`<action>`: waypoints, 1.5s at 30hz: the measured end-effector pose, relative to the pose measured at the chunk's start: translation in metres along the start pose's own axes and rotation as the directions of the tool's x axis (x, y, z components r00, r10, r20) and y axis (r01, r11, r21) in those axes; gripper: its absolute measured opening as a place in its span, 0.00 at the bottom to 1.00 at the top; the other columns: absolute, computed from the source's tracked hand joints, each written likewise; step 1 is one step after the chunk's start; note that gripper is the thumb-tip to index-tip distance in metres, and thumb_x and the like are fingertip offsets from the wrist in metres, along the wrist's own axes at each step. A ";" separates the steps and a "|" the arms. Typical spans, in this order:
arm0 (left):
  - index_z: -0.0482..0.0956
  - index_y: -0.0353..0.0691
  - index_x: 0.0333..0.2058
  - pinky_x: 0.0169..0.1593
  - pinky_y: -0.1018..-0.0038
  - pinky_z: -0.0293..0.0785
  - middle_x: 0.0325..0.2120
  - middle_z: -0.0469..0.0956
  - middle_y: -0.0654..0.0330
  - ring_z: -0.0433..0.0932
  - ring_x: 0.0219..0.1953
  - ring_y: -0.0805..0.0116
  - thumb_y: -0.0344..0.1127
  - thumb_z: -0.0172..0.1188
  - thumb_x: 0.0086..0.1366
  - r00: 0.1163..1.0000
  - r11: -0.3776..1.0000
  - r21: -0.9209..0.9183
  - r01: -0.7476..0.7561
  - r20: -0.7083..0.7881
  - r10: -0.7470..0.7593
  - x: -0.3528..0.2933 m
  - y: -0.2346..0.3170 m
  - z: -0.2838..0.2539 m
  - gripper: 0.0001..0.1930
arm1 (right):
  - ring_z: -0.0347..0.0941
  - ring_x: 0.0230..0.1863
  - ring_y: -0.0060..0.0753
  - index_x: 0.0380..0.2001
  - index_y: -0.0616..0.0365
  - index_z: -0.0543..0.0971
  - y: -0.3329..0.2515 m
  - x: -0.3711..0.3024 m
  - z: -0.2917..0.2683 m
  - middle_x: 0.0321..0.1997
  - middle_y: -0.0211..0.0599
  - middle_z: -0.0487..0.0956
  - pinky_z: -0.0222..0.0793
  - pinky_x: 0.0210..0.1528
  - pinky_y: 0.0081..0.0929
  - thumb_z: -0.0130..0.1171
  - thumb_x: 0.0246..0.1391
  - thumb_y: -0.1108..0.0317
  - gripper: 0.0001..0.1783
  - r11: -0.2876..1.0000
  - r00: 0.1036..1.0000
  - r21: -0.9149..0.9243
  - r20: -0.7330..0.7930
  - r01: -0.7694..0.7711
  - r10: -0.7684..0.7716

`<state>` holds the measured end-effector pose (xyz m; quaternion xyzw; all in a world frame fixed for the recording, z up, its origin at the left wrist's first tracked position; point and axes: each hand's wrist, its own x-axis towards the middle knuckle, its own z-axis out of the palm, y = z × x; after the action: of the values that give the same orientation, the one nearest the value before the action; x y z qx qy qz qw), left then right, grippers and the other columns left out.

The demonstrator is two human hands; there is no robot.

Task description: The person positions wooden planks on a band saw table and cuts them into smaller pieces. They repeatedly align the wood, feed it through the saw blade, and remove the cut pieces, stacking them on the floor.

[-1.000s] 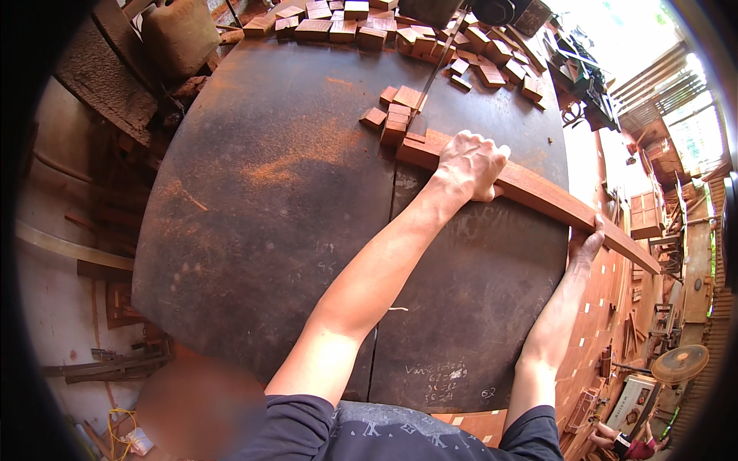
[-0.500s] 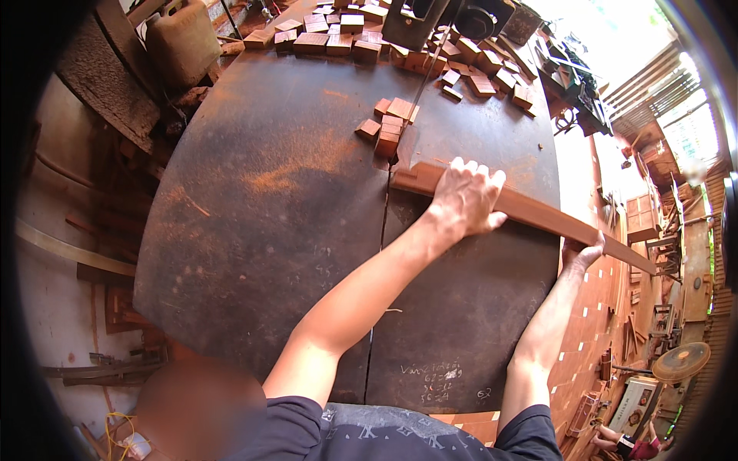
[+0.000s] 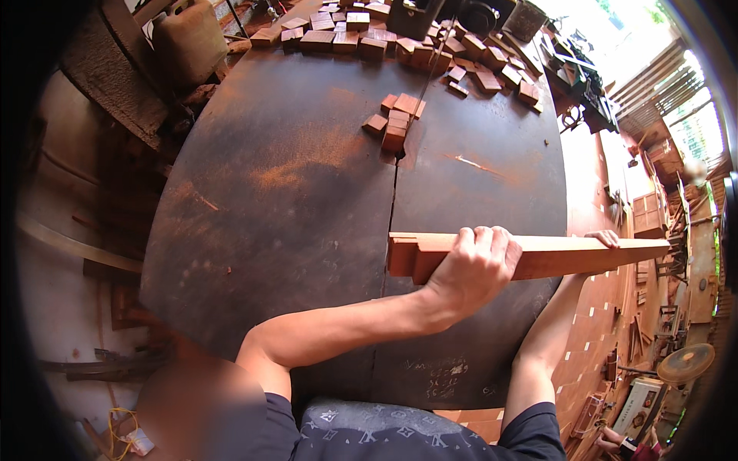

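Observation:
A long reddish-brown wooden board [image 3: 553,259] lies crosswise in front of me, its left end cut in a step. Near that stepped end, my left hand [image 3: 477,265] is wrapped over the board. My right hand [image 3: 602,240] grips it farther out, past the table's right edge, with fingers over the top. Beyond the board, the thin upright saw blade [image 3: 438,55] runs down to a slot in the dark saw table [image 3: 269,223]. Several small wood blocks [image 3: 394,131] sit stacked beside the blade.
Many offcut blocks [image 3: 317,41] cover the table's far edge. A pale sliver of wood [image 3: 477,164] lies right of the blade, and sawdust [image 3: 280,175] streaks the left side. At far right are a fan [image 3: 686,363] and part of another person [image 3: 642,449].
Both hands have drawn the board toward me, away from the blade, and it now lies more level across the view. A pale sliver now shows on the table right of the blade.

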<state>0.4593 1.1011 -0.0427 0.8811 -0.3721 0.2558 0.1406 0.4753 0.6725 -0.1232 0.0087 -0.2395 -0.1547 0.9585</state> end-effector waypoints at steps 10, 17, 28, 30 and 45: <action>0.79 0.35 0.50 0.53 0.65 0.82 0.43 0.82 0.53 0.85 0.46 0.59 0.38 0.60 0.70 0.984 0.985 0.172 -0.033 -0.167 0.062 -0.019 0.018 -0.002 0.15 | 0.80 0.23 0.27 0.31 0.55 0.80 0.012 0.006 0.007 0.22 0.28 0.80 0.79 0.33 0.24 0.55 0.73 0.63 0.14 0.980 0.995 0.180 -0.061 0.089 -0.079; 0.79 0.34 0.50 0.53 0.64 0.82 0.44 0.81 0.53 0.84 0.46 0.60 0.36 0.60 0.67 0.994 0.994 0.108 -0.012 -0.106 0.024 -0.013 0.020 -0.004 0.17 | 0.79 0.24 0.25 0.30 0.55 0.80 0.002 0.003 0.002 0.23 0.27 0.80 0.79 0.35 0.25 0.53 0.73 0.64 0.15 0.987 0.994 0.147 -0.091 0.071 -0.058; 0.78 0.38 0.64 0.49 0.62 0.75 0.43 0.78 0.56 0.78 0.45 0.62 0.49 0.75 0.58 0.959 0.990 0.097 0.103 0.254 -0.125 -0.002 -0.022 -0.082 0.37 | 0.83 0.45 0.47 0.57 0.54 0.76 -0.019 0.001 -0.042 0.46 0.42 0.85 0.82 0.51 0.51 0.29 0.72 0.24 0.45 0.462 0.800 -0.887 -0.265 0.018 -0.539; 0.78 0.40 0.65 0.48 0.62 0.77 0.43 0.78 0.55 0.78 0.47 0.61 0.53 0.79 0.53 0.946 0.988 0.014 0.157 0.284 -0.154 0.000 -0.023 -0.100 0.42 | 0.83 0.46 0.47 0.58 0.53 0.76 0.009 0.005 -0.029 0.46 0.43 0.84 0.82 0.51 0.51 0.26 0.73 0.26 0.44 0.554 0.757 -0.833 -0.355 0.011 -0.549; 0.85 0.36 0.50 0.40 0.64 0.81 0.35 0.79 0.54 0.81 0.39 0.58 0.48 0.77 0.55 0.987 0.994 -0.066 0.084 0.140 -0.074 0.043 0.049 -0.172 0.28 | 0.82 0.40 0.35 0.51 0.54 0.80 0.044 0.002 -0.003 0.40 0.36 0.84 0.82 0.41 0.38 0.41 0.76 0.38 0.31 0.528 0.738 -0.842 -0.427 -0.114 -0.523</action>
<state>0.3896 1.1179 0.1266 0.9051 -0.3545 0.1753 0.1563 0.4911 0.7139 -0.1216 -0.3596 0.2057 -0.3556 0.8378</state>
